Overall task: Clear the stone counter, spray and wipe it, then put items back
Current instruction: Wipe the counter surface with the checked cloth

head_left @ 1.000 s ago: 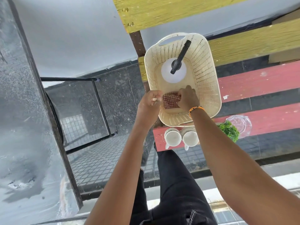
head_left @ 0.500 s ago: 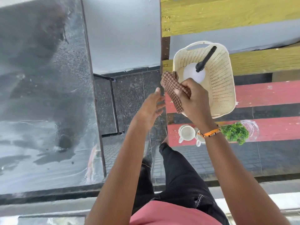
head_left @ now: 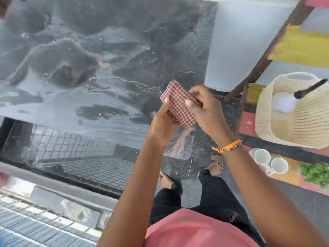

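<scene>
Two forearms rose from the bottom edge, cut off below the elbows, with a pink shirt (head_left: 187, 230) and dark trousers (head_left: 210, 193) beneath them and bare feet partly hidden behind the arms. Above the near right part of the wet stone counter (head_left: 89, 68), both hands met on a folded red-and-white checked cloth (head_left: 178, 106). The left hand (head_left: 164, 123) cupped the cloth from below, its thumb pressed on the top face and its fingers hidden under the fabric. The right hand (head_left: 204, 107), with an orange bracelet (head_left: 227, 147) at its wrist, pinched the cloth's right edge between thumb and curled fingers, so both hands were closed on it; the cloth was held clear of the stone. The counter's surface showed streaks and pooled liquid, with glare making its near edge hard to read. To the right, on a red bench (head_left: 247, 125), sat a cream perforated basket (head_left: 302, 125) holding a white spray bottle (head_left: 283, 103) with a black nozzle, its body largely hidden by the basket wall. Nearer along the bench stood two white cups (head_left: 270, 160) and a blurred green plant (head_left: 315, 174), cut off by the frame's edge.
</scene>
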`<state>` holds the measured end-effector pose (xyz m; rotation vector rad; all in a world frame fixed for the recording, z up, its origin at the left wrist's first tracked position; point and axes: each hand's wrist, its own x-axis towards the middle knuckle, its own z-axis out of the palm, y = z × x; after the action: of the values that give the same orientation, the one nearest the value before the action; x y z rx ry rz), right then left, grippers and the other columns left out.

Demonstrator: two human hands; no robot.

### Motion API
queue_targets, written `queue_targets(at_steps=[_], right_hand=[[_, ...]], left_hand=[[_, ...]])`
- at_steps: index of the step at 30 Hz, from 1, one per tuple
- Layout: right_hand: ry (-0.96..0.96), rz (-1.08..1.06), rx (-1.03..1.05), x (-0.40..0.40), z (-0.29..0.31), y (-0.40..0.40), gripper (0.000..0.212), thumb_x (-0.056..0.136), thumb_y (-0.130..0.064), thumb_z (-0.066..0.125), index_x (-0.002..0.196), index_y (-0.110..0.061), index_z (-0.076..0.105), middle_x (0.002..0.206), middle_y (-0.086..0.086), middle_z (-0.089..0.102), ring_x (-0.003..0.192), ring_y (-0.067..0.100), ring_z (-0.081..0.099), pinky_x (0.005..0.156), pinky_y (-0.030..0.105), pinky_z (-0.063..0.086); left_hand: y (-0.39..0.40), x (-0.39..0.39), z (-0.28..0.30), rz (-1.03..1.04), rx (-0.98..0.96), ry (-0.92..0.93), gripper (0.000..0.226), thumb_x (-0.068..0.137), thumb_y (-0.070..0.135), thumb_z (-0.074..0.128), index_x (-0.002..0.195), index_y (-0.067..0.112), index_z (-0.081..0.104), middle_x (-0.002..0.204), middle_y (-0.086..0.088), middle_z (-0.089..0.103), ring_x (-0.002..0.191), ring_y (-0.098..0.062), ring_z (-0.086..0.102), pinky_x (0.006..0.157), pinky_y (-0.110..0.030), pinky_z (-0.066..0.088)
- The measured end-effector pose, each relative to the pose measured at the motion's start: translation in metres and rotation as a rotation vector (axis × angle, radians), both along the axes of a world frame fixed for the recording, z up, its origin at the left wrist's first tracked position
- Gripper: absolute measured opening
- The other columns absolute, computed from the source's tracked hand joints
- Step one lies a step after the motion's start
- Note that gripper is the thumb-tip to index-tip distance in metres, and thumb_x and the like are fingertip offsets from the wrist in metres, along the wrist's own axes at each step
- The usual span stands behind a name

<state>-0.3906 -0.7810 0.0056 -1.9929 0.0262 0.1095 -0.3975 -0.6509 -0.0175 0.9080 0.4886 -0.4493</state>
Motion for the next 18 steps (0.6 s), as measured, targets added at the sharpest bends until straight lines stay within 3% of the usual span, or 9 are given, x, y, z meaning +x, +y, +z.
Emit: queue_targets(at_steps=[2, 4, 6, 8, 11, 15, 18], right_hand=[[0.010, 0.042, 0.001, -0.001, -0.002, 0.036, 0.011, 0.089, -0.018, 0.056, 0.098, -0.021, 0.050, 0.083, -0.001, 0.067, 0.073, 0.025, 0.064, 0.066, 0.045, 0.052], [-0.012, 0.076, -0.022, -0.003, -0.004, 0.075, 0.012, 0.087, -0.018, 0.058, 0.093, -0.024, 0.049, 0.079, -0.009, 0.060, 0.068, 0.012, 0.057, 0.065, 0.039, 0.047], [-0.050, 0.096, -0.072, -0.002, -0.007, 0.114, 0.012, 0.084, -0.016, 0.061, 0.091, -0.022, 0.053, 0.088, -0.005, 0.057, 0.077, 0.010, 0.054, 0.074, 0.038, 0.047], [-0.056, 0.145, -0.118, 0.001, -0.009, 0.148, 0.012, 0.080, -0.015, 0.066, 0.090, -0.016, 0.059, 0.096, 0.002, 0.050, 0.087, 0.018, 0.055, 0.084, 0.041, 0.049], [-0.079, 0.261, -0.204, 0.007, -0.010, 0.193, 0.016, 0.076, -0.014, 0.072, 0.089, -0.008, 0.065, 0.094, 0.001, 0.045, 0.088, 0.020, 0.050, 0.092, 0.038, 0.044], [-0.003, 0.457, -0.139, 0.013, -0.010, 0.249, 0.019, 0.077, -0.022, 0.073, 0.088, -0.015, 0.059, 0.074, -0.009, 0.048, 0.069, 0.011, 0.046, 0.068, 0.028, 0.037], [0.054, 0.515, -0.118, 0.021, -0.019, 0.284, 0.025, 0.077, -0.027, 0.074, 0.092, -0.015, 0.057, 0.084, -0.002, 0.053, 0.073, 0.013, 0.048, 0.063, 0.024, 0.035]], left_hand=[[0.039, -0.010, 0.004, 0.044, 0.052, -0.036, 0.025, 0.098, 0.029, 0.040, 0.107, 0.013, 0.058, 0.089, 0.000, 0.066, 0.081, -0.012, 0.062, 0.071, -0.025, 0.055], [0.080, -0.019, 0.007, 0.089, 0.101, -0.061, 0.016, 0.097, 0.019, 0.043, 0.103, 0.014, 0.057, 0.085, 0.003, 0.066, 0.077, -0.011, 0.061, 0.069, -0.025, 0.055], [0.118, -0.027, 0.011, 0.145, 0.145, -0.065, 0.014, 0.096, 0.016, 0.045, 0.103, 0.016, 0.057, 0.083, 0.005, 0.068, 0.075, -0.009, 0.062, 0.068, -0.025, 0.055], [0.151, -0.036, 0.014, 0.216, 0.186, -0.045, 0.015, 0.095, 0.015, 0.048, 0.107, 0.016, 0.057, 0.085, 0.004, 0.067, 0.074, -0.009, 0.062, 0.064, -0.025, 0.055], [0.190, -0.050, 0.016, 0.327, 0.245, -0.025, 0.017, 0.094, 0.012, 0.050, 0.107, 0.016, 0.059, 0.086, 0.005, 0.067, 0.074, -0.009, 0.062, 0.062, -0.025, 0.055], [0.233, -0.061, 0.017, 0.415, 0.305, -0.019, 0.021, 0.093, 0.006, 0.050, 0.112, 0.012, 0.058, 0.093, -0.001, 0.066, 0.080, -0.012, 0.063, 0.072, -0.030, 0.053], [0.267, -0.061, 0.013, 0.444, 0.329, -0.005, 0.017, 0.093, 0.009, 0.050, 0.100, 0.020, 0.061, 0.087, 0.003, 0.068, 0.073, -0.008, 0.064, 0.063, -0.024, 0.055]])
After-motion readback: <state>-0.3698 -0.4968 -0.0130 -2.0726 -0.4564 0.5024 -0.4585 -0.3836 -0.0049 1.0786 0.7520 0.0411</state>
